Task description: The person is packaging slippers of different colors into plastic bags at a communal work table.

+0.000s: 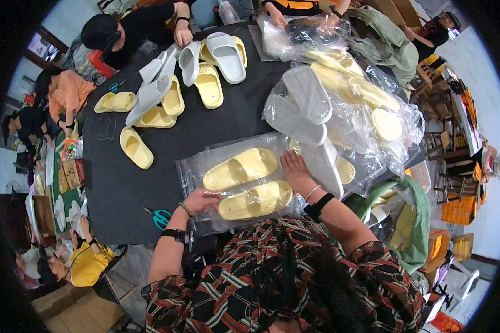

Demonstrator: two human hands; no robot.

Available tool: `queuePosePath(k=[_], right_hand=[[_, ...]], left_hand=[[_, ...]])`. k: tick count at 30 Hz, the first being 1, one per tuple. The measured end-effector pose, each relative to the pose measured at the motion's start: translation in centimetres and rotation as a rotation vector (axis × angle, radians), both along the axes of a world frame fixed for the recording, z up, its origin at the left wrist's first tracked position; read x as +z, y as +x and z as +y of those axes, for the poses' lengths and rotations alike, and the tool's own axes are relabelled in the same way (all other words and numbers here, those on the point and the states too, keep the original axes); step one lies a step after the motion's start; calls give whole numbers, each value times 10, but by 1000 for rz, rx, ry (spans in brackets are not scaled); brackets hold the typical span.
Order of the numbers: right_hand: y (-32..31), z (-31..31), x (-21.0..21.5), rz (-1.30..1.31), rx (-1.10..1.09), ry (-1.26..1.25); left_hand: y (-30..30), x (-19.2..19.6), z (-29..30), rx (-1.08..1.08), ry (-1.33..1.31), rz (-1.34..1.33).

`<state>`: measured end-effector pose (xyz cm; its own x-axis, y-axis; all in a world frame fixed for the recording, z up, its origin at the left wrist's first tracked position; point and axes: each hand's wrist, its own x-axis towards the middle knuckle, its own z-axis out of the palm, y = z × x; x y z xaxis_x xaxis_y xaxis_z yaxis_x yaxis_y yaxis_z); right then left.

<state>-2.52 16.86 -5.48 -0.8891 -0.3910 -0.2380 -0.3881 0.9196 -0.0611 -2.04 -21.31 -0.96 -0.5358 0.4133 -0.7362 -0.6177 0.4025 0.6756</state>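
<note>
A pair of yellow slippers, the far slipper (240, 169) and the near slipper (255, 201), lies side by side in a clear plastic bag (191, 166) right in front of me. My left hand (202, 201) rests at the bag's left side, fingers stretched toward the near slipper's end. Flat against the bag's right side lies my right hand (298, 173), fingers extended, beside a loose grey slipper (323, 164). Neither hand lifts anything.
Bagged yellow and grey slippers (366, 100) are heaped at the right on the black table (105, 188). Loose slippers (211, 86) lie at the far left. Teal scissors (161, 218) sit near the front edge. A green sack (419, 222) holds more slippers. Across the table, other people's hands (182, 34) work.
</note>
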Motion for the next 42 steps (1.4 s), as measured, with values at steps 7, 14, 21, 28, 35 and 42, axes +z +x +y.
queuePosePath(k=[7, 14, 21, 28, 35, 42], right_hand=[[1, -2, 6, -42, 24, 10], [6, 5, -36, 265, 15, -40], [7, 6, -21, 134, -10, -18], [-1, -18, 26, -32, 63, 230], [0, -4, -2, -46, -13, 196], [-1, -2, -25, 83, 17, 38]], left_hand=[[-20, -6, 14, -857, -132, 1232], [-33, -8, 68, -978, -373, 1279], [-29, -29, 122, -809, -590, 1133], [-17, -96, 44, -723, -486, 1266], [-22, -10, -51, -505, -825, 934], [0, 77, -134, -168, -1714, 838]])
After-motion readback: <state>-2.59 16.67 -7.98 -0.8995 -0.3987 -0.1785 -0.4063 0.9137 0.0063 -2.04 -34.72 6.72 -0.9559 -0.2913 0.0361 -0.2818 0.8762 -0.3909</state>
